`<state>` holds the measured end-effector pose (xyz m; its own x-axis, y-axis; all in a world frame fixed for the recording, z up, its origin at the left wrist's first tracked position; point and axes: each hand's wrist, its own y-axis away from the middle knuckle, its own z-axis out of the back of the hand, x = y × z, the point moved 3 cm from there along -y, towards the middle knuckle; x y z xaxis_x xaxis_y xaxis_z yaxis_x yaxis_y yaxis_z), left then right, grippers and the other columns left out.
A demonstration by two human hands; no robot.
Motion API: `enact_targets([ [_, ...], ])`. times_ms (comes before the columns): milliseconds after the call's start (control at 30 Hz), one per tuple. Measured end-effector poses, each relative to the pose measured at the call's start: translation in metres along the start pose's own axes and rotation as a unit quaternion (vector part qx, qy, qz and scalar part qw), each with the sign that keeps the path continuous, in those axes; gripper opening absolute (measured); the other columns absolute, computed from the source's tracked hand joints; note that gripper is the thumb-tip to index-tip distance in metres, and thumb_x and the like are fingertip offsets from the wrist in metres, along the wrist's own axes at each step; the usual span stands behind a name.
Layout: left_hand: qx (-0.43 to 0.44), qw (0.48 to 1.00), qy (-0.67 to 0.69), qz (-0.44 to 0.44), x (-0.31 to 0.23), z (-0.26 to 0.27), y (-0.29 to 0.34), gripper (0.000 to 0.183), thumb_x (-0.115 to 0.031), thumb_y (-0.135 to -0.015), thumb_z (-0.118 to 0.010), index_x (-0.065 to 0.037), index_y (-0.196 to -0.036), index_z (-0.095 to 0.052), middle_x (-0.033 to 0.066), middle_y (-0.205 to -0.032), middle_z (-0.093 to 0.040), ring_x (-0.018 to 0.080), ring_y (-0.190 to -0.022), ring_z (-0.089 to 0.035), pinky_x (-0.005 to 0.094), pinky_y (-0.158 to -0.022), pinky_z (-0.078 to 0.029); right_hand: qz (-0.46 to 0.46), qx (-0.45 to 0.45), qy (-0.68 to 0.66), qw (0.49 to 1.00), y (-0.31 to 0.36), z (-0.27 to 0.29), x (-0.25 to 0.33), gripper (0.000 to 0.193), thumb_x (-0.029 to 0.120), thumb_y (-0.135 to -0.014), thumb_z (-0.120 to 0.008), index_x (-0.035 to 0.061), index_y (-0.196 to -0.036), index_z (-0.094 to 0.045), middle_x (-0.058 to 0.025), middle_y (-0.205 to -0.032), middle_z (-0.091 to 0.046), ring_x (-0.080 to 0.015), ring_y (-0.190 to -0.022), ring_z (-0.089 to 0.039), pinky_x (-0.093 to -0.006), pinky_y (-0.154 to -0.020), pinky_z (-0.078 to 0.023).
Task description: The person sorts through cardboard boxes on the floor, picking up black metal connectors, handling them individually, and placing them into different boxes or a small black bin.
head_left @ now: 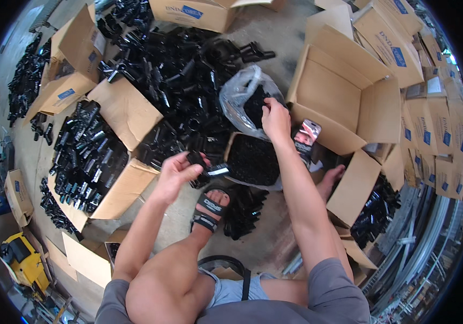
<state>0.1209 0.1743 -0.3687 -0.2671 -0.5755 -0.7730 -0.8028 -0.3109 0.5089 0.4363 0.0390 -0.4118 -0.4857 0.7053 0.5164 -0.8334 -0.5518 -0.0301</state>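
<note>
My left hand (179, 175) is closed around a black plastic fitting (210, 169), a short glossy tubular piece, above my sandalled foot. My right hand (276, 120) is at the rim of a clear plastic bag (234, 108) that holds small black pieces. Its fingers are curled together, and whatever is between them is hidden. Just below the bag stands an open box (232, 144) filled with small black pieces. A smaller pile of black fittings (242, 213) lies on the floor beside my foot.
A big heap of black fittings (188, 81) spreads ahead. A full carton (126, 189) stands at the left, and an open carton (334, 86) at the right. A phone (308, 132) leans near my right forearm. Stacked cartons (431, 127) and metal pipes (426, 243) line the right side.
</note>
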Motion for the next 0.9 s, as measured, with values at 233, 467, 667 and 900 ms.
enact_targets([
  [233,-0.002,1.000,0.007,0.013,-0.007,-0.005,0.004,0.039,-0.011,-0.094,-0.076,-0.002,-0.131,-0.066,0.0082,-0.120,-0.074,0.0155,-0.114,-0.069,0.0309,-0.098,-0.054,-0.100,0.110,0.087,0.985,-0.024,-0.049,-0.009,0.026,0.010,-0.092,-0.069,0.0091,-0.116,-0.062,-0.0241,-0.114,-0.067,-0.0460,-0.106,-0.069,-0.0550,-0.089,-0.055],
  [467,-0.054,0.996,0.056,0.037,0.001,-0.001,0.009,0.039,-0.020,-0.097,-0.075,-0.004,-0.132,-0.065,0.0059,-0.122,-0.073,0.0130,-0.105,-0.070,0.0313,-0.089,-0.056,-0.063,0.019,0.018,0.998,-0.003,-0.017,0.015,0.013,0.013,-0.097,-0.065,0.0049,-0.106,-0.067,-0.0190,-0.101,-0.076,-0.0409,-0.099,-0.072,-0.0519,-0.085,-0.055],
  [667,-0.086,0.956,0.273,0.059,-0.005,-0.016,0.000,0.031,-0.022,-0.105,-0.065,-0.004,-0.131,-0.064,0.0083,-0.124,-0.072,0.0190,-0.105,-0.071,0.0374,-0.095,-0.059,-0.134,0.060,-0.439,0.887,0.099,0.039,0.064,0.017,0.007,-0.103,-0.063,-0.0042,-0.116,-0.068,-0.0099,-0.101,-0.074,-0.0139,-0.086,-0.071,-0.0289,-0.079,-0.059],
  [900,-0.055,0.937,0.341,0.056,-0.005,-0.034,-0.003,0.030,-0.022,-0.107,-0.060,-0.004,-0.130,-0.064,0.0089,-0.121,-0.073,0.0180,-0.110,-0.071,0.0353,-0.100,-0.059,-0.146,0.024,-0.526,0.838,0.172,0.048,0.129,0.015,-0.002,-0.097,-0.071,-0.0045,-0.112,-0.070,-0.0083,-0.101,-0.074,-0.0134,-0.088,-0.072,-0.0266,-0.082,-0.059],
])
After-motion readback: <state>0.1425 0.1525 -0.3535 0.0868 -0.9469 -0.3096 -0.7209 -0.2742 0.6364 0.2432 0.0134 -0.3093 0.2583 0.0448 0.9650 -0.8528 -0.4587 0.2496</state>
